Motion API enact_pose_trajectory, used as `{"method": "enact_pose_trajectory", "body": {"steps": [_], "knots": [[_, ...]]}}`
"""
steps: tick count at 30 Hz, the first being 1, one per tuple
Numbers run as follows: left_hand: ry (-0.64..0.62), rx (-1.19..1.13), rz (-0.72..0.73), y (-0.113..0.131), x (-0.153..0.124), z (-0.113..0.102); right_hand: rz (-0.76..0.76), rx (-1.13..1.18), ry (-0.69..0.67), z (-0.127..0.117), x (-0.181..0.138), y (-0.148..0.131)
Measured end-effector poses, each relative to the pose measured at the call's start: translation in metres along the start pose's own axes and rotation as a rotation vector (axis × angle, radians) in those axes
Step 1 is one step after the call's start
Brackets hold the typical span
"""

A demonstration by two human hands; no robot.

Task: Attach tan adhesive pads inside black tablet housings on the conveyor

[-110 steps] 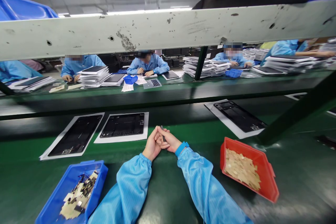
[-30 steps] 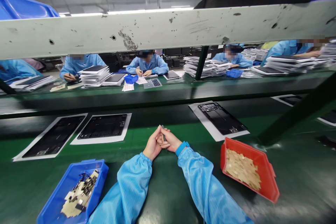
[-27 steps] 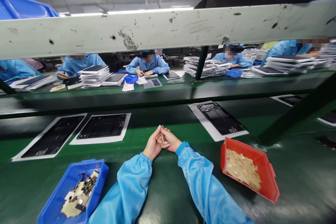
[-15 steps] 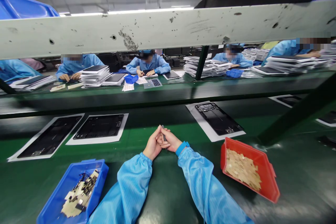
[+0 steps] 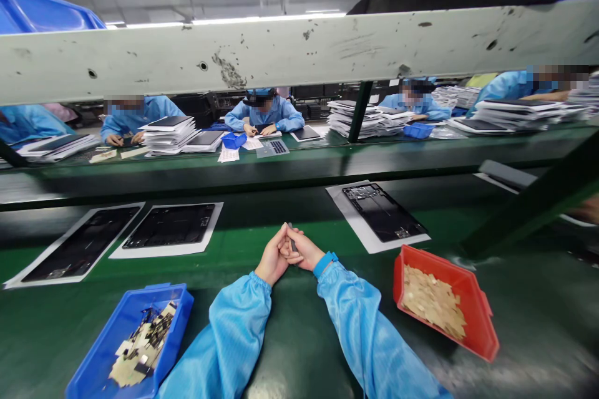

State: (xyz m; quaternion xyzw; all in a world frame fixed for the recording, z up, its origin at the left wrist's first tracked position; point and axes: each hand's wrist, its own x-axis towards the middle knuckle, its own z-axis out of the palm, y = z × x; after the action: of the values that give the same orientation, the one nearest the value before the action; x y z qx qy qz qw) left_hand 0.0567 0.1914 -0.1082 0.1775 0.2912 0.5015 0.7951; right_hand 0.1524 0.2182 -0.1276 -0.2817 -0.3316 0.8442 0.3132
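Observation:
My left hand (image 5: 272,260) and my right hand (image 5: 306,250) are clasped together over the middle of the green surface, fingertips meeting. A short dark grey stick-like tool (image 5: 292,239) pokes up between them, gripped in my right hand; its lower part is hidden by fingers. Whether my left hand also grips it, the overlapping fingers hide. Nearest beyond my hands lie open black tablet housings on white sheets: one tablet housing (image 5: 384,212) to the right, another tablet housing (image 5: 171,225) to the left, and a further tablet housing (image 5: 82,243) at far left.
A blue bin (image 5: 175,336) of small pale and dark scraps stands front left. At right, a red bin (image 5: 482,318) contains tan pieces. A green post (image 5: 533,199) rises on the right, and a white beam (image 5: 281,53) crosses above. Co-workers in blue sit behind stacked sheets.
The tablet housings and their sheets have slid slightly left. A blurred hand and a grey flat object have appeared at the far right behind the post. My hands have stayed still.

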Motion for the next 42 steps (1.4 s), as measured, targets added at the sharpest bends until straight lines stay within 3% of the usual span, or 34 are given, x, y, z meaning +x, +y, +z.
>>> {"method": "enact_pose_trajectory", "body": {"steps": [42], "knots": [[0.013,0.025,-0.004,0.0010,-0.0012,0.0013,-0.009,0.014,0.004,0.0002,0.0000,0.0003]]}}
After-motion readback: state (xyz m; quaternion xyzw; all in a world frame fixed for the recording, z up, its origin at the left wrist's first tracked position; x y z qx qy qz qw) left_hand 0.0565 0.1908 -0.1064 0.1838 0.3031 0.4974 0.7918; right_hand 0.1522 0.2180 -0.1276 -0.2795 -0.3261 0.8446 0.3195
